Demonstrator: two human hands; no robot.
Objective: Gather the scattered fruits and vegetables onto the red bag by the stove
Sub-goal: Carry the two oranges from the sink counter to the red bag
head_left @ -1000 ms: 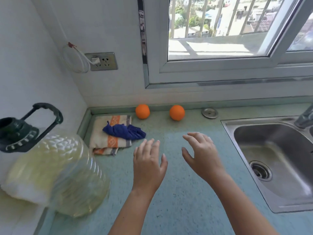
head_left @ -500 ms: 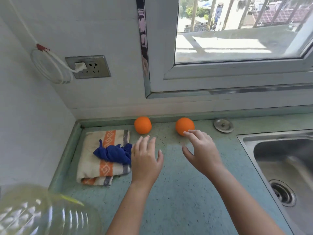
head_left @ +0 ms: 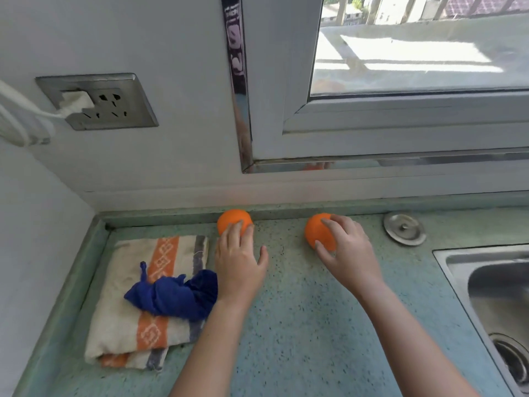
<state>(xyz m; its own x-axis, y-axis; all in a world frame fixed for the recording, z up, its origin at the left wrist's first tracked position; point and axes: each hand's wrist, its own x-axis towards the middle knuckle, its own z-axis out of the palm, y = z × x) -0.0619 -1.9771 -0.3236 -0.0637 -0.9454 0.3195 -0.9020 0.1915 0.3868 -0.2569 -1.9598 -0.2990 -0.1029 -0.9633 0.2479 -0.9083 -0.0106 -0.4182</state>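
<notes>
Risk: both oranges sit loose at the back lip of the countertop [head_left: 300, 325]. We judge the left orange [head_left: 230, 217] could roll toward the striped towel [head_left: 128, 282], because our left hand [head_left: 239, 263] only lays straight fingers on it, thumb splayed. Our right hand [head_left: 347, 253] curls round the right orange [head_left: 316, 230]. Both are round, bright and unblemished. The red bag is not in view.

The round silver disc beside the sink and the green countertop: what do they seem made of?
The round silver disc with a central knob looks like polished metal, likely stainless steel: grey sheen, bright rim. The pale green speckled countertop looks like stone or composite, smooth, faintly glossy, with dark flecks; which is unclear.
</notes>
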